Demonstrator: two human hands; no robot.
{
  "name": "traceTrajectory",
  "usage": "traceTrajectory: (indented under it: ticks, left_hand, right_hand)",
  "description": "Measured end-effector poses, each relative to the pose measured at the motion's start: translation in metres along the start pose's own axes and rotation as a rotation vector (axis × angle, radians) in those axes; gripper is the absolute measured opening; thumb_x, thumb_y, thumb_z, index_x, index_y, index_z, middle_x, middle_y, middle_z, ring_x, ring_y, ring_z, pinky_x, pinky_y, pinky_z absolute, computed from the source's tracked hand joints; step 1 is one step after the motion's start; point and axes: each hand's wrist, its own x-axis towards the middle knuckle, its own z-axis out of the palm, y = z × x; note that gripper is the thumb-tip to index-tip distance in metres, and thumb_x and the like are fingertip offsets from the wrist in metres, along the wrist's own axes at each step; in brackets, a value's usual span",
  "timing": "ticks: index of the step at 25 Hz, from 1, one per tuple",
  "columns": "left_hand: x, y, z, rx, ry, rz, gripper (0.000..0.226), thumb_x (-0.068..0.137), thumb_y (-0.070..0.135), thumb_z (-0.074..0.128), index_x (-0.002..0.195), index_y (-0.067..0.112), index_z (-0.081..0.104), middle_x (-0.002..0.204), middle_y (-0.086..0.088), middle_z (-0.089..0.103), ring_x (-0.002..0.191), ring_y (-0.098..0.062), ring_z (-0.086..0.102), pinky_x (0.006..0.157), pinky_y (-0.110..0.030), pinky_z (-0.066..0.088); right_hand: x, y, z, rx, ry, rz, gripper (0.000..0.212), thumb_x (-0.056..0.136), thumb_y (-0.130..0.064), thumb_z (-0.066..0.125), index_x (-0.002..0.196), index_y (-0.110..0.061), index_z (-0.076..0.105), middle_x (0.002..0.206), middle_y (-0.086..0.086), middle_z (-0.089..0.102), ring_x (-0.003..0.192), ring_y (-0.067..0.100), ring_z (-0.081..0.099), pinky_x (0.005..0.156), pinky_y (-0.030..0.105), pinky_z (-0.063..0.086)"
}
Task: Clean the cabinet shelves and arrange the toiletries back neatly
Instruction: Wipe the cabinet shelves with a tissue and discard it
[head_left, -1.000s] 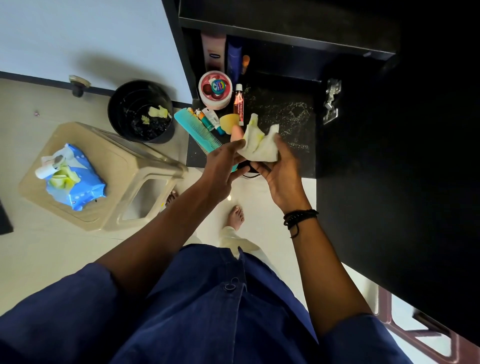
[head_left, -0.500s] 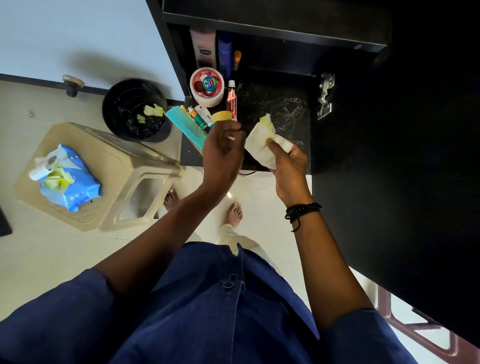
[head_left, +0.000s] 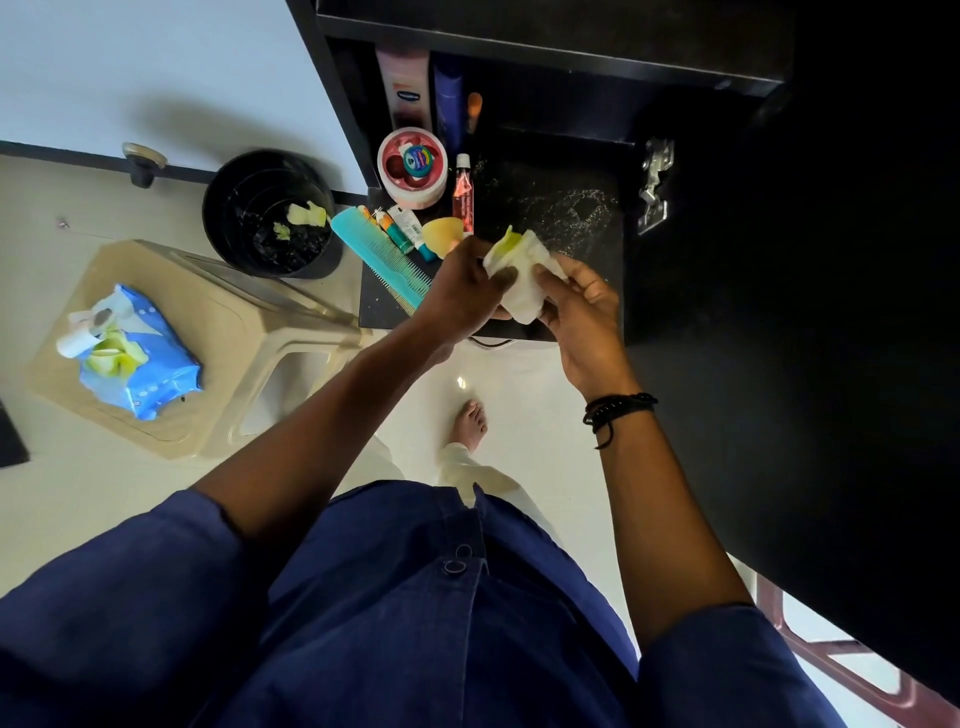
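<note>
toiletries are not yet in hand; nearest the wearer, both hands work a crumpled white wipe (head_left: 522, 283) with a yellow-green smear, held in the air above the front edge of the black shelf (head_left: 582, 280). left hand (head_left: 462, 296) pinches the wipe's left side between thumb and fingers; right hand (head_left: 582, 306) grips its right side, fingers curled round it, apparently refolding it. just beyond and left of the hands, at the shelf's left front, lie a teal comb (head_left: 382, 252) overhanging the edge, several small tubes (head_left: 405, 231) and a yellow sponge (head_left: 441, 234). behind these stand a red-lidded jar (head_left: 413, 166) and a slim red tube (head_left: 462, 195), with taller bottles (head_left: 410, 91) at the back. the shelf's right half carries a pale dusty residue (head_left: 566, 208), so wiping is judged unfinished. off to the left, a wipes packet (head_left: 135, 358) rests on a beige stool (head_left: 244, 332) and a black bin (head_left: 267, 213) holds used wipes. risks: a soiled fold would smear residue rather than lift it; a broad sweep leftward could knock the comb off the edge or topple the slim tube.
</note>
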Motion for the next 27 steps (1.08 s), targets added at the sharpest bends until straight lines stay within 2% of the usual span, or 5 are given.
traceTrajectory:
  ticks: [9, 12, 16, 23, 27]
  left_hand:
    - [0.015, 0.008, 0.0, 0.243, -0.164, -0.032, 0.03, 0.095, 0.023, 0.054, 0.123, 0.01, 0.054, 0.103, -0.007, 0.064, 0.076, -0.01, 0.065, 0.05, -0.01, 0.051]
    - [0.027, 0.003, -0.001, 0.343, -0.133, 0.056, 0.032, 0.093, 0.021, 0.057, 0.122, 0.009, 0.056, 0.111, -0.004, 0.065, 0.095, -0.013, 0.064, 0.064, -0.011, 0.049]
    - [0.028, 0.0, -0.006, 0.457, -0.061, 0.205, 0.031, 0.093, 0.017, 0.056, 0.123, 0.012, 0.054, 0.119, -0.002, 0.063, 0.107, -0.011, 0.06, 0.076, -0.007, 0.042]
    - [0.009, 0.029, -0.018, 1.115, 0.244, 0.977, 0.056, 0.095, 0.021, 0.046, 0.147, 0.012, 0.028, 0.155, -0.011, 0.026, 0.145, -0.027, 0.017, 0.119, -0.043, 0.018]
    - [0.024, 0.054, -0.024, 1.312, 0.382, 0.966, 0.075, 0.086, 0.017, 0.051, 0.151, 0.009, 0.013, 0.158, -0.015, 0.012, 0.146, -0.033, 0.007, 0.119, -0.048, 0.005]
  right_hand:
    - [0.029, -0.017, -0.021, -0.118, -0.205, 0.072, 0.038, 0.085, 0.001, 0.064, 0.12, -0.012, 0.06, 0.116, 0.007, 0.067, 0.106, 0.017, 0.065, 0.09, 0.03, 0.054]
    - [0.059, -0.014, -0.026, -0.322, 0.061, -0.016, 0.034, 0.082, -0.004, 0.069, 0.116, -0.005, 0.064, 0.111, 0.011, 0.068, 0.099, 0.019, 0.066, 0.084, 0.03, 0.055]
    - [0.089, -0.004, -0.034, -0.684, 0.513, -0.519, 0.022, 0.084, -0.008, 0.062, 0.105, -0.006, 0.069, 0.107, 0.009, 0.068, 0.097, 0.018, 0.064, 0.082, 0.02, 0.052]
    - [0.094, 0.059, -0.046, -1.314, 0.178, -0.635, 0.042, 0.088, -0.034, 0.057, 0.119, -0.006, 0.061, 0.129, 0.012, 0.059, 0.121, 0.027, 0.054, 0.101, 0.035, 0.045]
    - [0.091, 0.072, -0.037, -1.482, 0.059, -0.682, 0.047, 0.095, -0.023, 0.046, 0.133, 0.005, 0.048, 0.141, 0.021, 0.047, 0.133, 0.034, 0.043, 0.112, 0.04, 0.035]
